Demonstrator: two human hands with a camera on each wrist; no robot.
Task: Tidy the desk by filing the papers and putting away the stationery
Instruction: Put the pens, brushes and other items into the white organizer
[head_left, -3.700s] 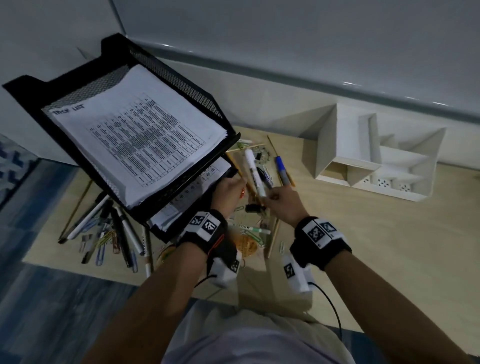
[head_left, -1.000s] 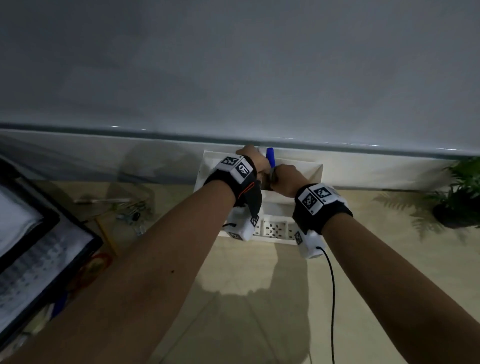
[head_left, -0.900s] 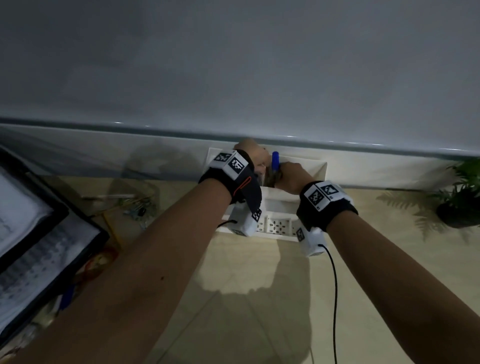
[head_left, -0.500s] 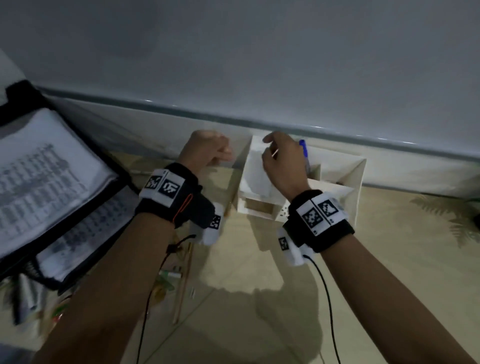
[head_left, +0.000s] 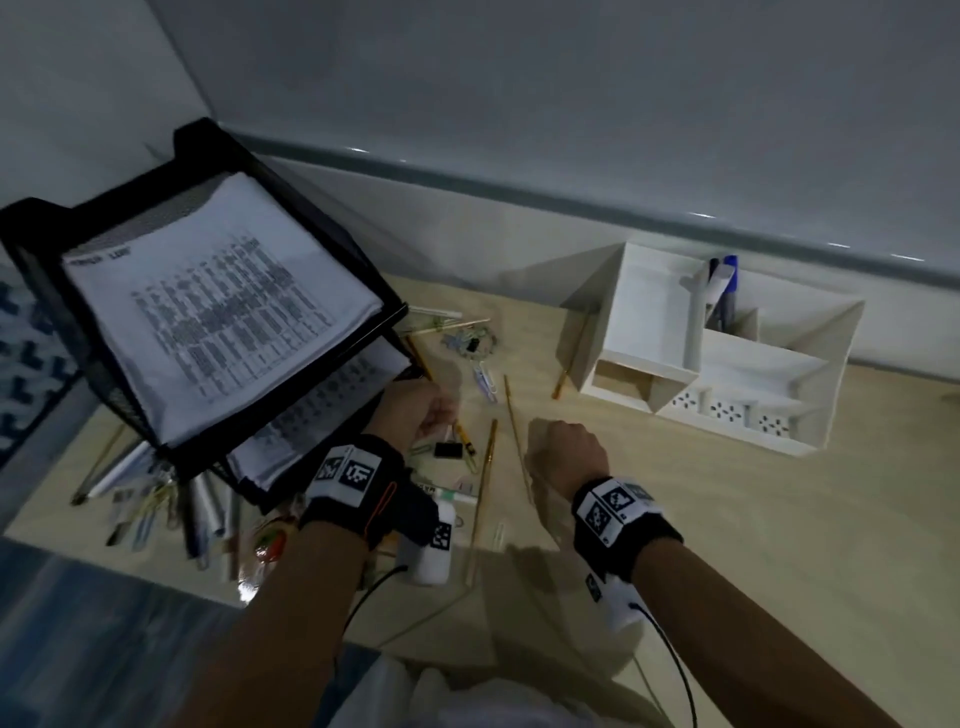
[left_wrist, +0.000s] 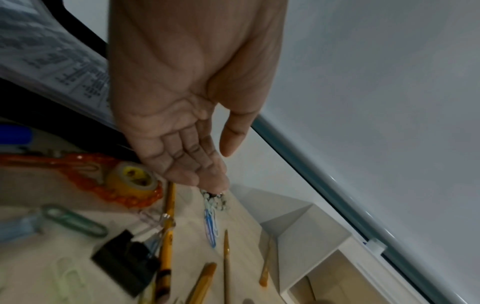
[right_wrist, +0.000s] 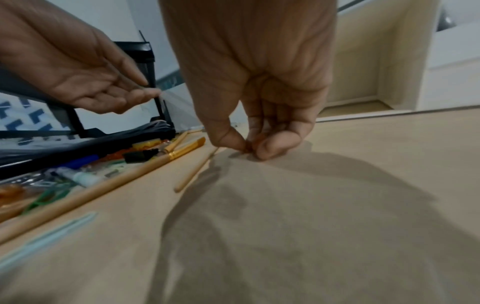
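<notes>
On the wooden desk my right hand (head_left: 563, 452) (right_wrist: 250, 149) pinches the end of a thin wooden stick (head_left: 514, 415) (right_wrist: 194, 172) that lies flat. To its left my left hand (head_left: 415, 415) (left_wrist: 221, 166) hovers open and holds nothing, above a black binder clip (head_left: 448, 450) (left_wrist: 127, 265) and coloured paper clips (left_wrist: 211, 228). A white organizer (head_left: 649, 312) stands at the right with markers (head_left: 722, 286) upright in its back compartment. At the left, a black mesh tray (head_left: 197, 145) holds printed papers (head_left: 218, 312).
More pens, markers and clips lie under and left of the tray (head_left: 156, 499). A long brush (head_left: 480, 499) (right_wrist: 103, 185) lies between my hands. A yellow tape roll (left_wrist: 132, 181) sits inside an orange chain. A pencil (head_left: 569, 358) leans by the organizer's left wall.
Both hands have come back from the organizer, where the markers now stand, to the scattered stationery. My right hand has taken hold of the thin stick's end.
</notes>
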